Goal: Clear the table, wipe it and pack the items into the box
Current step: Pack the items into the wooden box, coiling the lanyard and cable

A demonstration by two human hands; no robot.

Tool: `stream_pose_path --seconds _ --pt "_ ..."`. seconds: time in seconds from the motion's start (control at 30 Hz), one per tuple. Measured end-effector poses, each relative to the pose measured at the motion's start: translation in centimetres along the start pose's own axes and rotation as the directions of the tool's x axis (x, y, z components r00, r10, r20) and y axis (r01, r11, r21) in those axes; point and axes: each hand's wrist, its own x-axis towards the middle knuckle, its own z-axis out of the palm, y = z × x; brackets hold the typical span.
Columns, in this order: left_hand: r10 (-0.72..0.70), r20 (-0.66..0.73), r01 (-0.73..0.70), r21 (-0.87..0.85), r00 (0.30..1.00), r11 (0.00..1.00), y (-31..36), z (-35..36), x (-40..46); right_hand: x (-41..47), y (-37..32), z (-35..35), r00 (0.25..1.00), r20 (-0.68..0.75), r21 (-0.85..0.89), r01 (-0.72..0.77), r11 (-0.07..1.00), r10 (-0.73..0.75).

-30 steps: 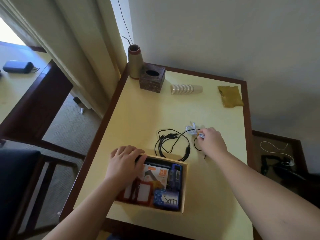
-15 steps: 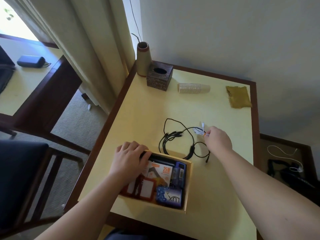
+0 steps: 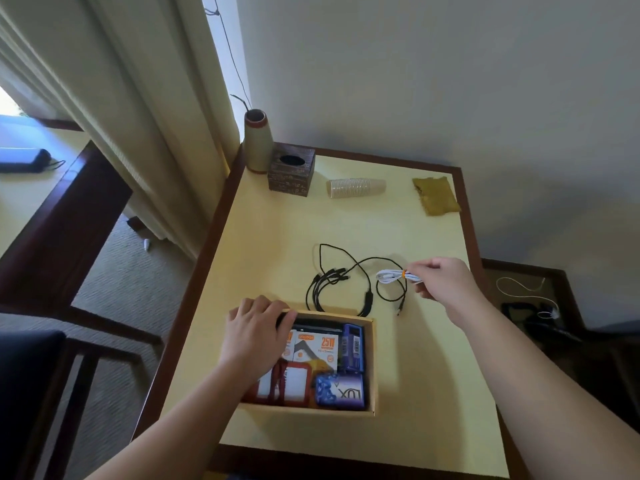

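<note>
While the left hand rests flat over the far-left corner of the shallow tan cardboard box, fingers curled on the rim and grasping nothing else, the right hand pinches a small bundled white cable with an orange tie between thumb and fingertips, lifted just above the pale yellow table with a dark wooden border. The bundle hangs over the loose black multi-plug charging cable, which sprawls on the tabletop just beyond the box's far wall.

The white bundle looks light and limp, yet the tie keeps it compact, so a 2-finger pinch at the tie should hold it; its free end may droop and snag the black loops below. The black cable will likely be floppier and untidy: it wants gathering into a coil before lifting, taken at the thick junction where the plugs branch.

Inside the box lie a white and orange 25W charger carton, a blue packet, a purple soap wrapper and a red-framed card holder. Little room seems left.

Further back sit a tan cone-shaped vase, a dark patterned wooden tissue box, a stack of beige paper cups lying on its side and a mustard-yellow cloth, which I judge is meant for wiping.
</note>
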Motion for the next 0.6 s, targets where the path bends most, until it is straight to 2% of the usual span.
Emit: stream_pose_path --seconds 0.13,0.23,0.37,0.47,0.6 --pt "0.003 -0.002 -0.003 0.014 1.0 1.0 -0.1 0.2 0.1 -5.1 0.5 0.7 0.997 0.023 0.072 0.077 0.994 -0.079" --pt "-0.004 0.001 0.004 0.026 1.0 1.0 -0.2 0.4 0.2 -10.0 2.0 3.2 0.976 -0.002 -0.079 0.217 0.973 -0.218" --pt "-0.006 -0.002 0.007 0.019 1.0 1.0 -0.3 0.6 0.3 -15.1 5.6 7.2 0.955 -0.02 -0.277 0.279 0.92 -0.296" --pt "-0.002 0.003 0.002 0.03 1.0 1.0 -0.3 0.6 0.3 -16.3 7.9 8.8 0.94 -0.023 -0.517 0.279 0.809 -0.339" --pt "0.001 0.005 -0.001 0.029 1.0 1.0 -0.2 0.6 0.2 -16.3 9.1 10.0 0.905 -0.018 -0.692 0.296 0.659 -0.426"
